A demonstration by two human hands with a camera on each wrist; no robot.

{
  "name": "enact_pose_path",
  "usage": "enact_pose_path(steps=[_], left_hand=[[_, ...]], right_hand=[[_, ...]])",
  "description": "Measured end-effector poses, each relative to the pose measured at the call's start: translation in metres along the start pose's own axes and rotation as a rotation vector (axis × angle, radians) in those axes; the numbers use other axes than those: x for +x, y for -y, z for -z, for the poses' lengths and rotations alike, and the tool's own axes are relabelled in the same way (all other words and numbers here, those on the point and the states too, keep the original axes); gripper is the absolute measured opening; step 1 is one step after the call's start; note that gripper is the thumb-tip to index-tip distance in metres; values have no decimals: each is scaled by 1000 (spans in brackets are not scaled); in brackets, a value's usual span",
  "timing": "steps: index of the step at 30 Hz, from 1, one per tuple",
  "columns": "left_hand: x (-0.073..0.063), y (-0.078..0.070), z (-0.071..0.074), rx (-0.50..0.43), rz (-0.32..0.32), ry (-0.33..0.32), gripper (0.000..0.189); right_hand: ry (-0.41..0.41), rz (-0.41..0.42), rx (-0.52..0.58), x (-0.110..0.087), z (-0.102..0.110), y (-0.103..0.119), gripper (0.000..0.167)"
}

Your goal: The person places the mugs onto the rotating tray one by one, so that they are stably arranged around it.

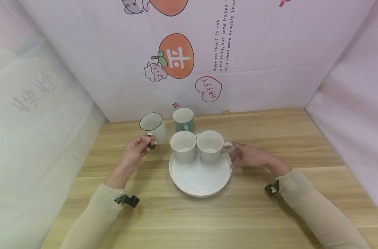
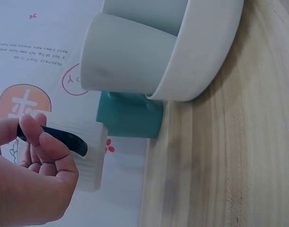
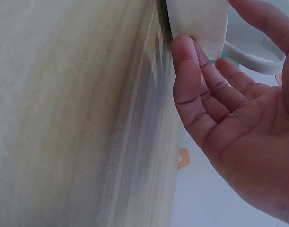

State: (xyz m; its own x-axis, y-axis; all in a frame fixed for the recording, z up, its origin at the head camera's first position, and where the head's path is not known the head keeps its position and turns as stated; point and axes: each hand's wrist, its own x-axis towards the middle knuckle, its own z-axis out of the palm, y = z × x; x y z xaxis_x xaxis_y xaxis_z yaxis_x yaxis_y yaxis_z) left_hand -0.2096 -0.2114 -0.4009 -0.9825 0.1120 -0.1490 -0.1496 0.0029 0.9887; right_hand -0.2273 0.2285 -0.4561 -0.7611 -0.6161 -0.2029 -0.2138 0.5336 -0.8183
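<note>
My left hand (image 1: 136, 152) pinches the dark handle (image 2: 64, 138) of a white mug (image 1: 158, 131) with a black rim. The left wrist view shows this mug raised above the tabletop. A round white tray (image 1: 196, 183) with a raised rim lies in the middle. On its far part, two pale mugs (image 1: 184, 152) (image 1: 207, 152) stand upright side by side. My right hand (image 1: 249, 155) is at the tray's right side, fingertips against the outer wall (image 3: 201, 23), close to the right mug's handle (image 1: 227, 147).
A green mug (image 1: 184, 124) with a white inside stands behind the tray, near the back edge. The wooden table (image 1: 195, 221) ends at a printed cloth wall (image 1: 260, 69). White cloth (image 1: 36, 138) hangs at the left, and more cloth (image 1: 351, 103) at the right.
</note>
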Motion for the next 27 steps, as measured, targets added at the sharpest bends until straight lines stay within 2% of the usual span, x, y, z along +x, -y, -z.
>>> enact_pose_path(steps=[14, 27], left_hand=[[-19, -16, -5, -19, -37, 69, 20], [-34, -25, -13, -29, -57, 88, 14]], right_hand=[[-6, -32, 13, 0, -1, 1, 74], [-2, 22, 4, 1, 0, -2, 74]])
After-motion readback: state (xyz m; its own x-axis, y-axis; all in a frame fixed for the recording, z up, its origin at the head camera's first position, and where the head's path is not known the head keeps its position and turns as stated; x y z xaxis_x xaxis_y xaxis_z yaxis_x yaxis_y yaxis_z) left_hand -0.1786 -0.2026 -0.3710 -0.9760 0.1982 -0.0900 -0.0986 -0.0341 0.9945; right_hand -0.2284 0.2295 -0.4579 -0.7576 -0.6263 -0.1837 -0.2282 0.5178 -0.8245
